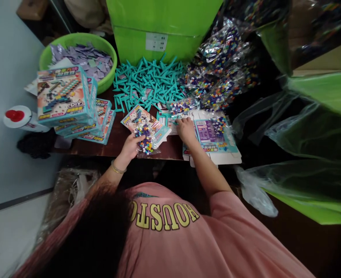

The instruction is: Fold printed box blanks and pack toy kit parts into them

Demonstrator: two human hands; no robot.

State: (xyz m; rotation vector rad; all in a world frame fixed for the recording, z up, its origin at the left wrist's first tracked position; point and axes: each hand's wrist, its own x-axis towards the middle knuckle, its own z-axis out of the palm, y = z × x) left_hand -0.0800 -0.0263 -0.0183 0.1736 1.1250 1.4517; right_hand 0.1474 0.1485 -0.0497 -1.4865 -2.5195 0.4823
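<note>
My left hand [131, 146] is closed on a clear bag of colourful beads [147, 145], held over a printed box [140, 119] near the table's front edge. To its right, my right hand [185, 129] reaches palm down onto printed paper beside the flattened cartons [225, 148]; its fingers are bent, and what they hold, if anything, is too small to tell. Just beyond those fingers lies another bead bag [182, 106]. Teal plastic sticks [150, 83] are heaped behind both hands.
Stacked printed boxes [62, 96] stand at the left, before a green basket [112, 63] of purple packets. A green carton [170, 23] rises behind the sticks. Many bead bags [222, 73] pile up at the right. A white bottle with a red top [20, 117] is far left.
</note>
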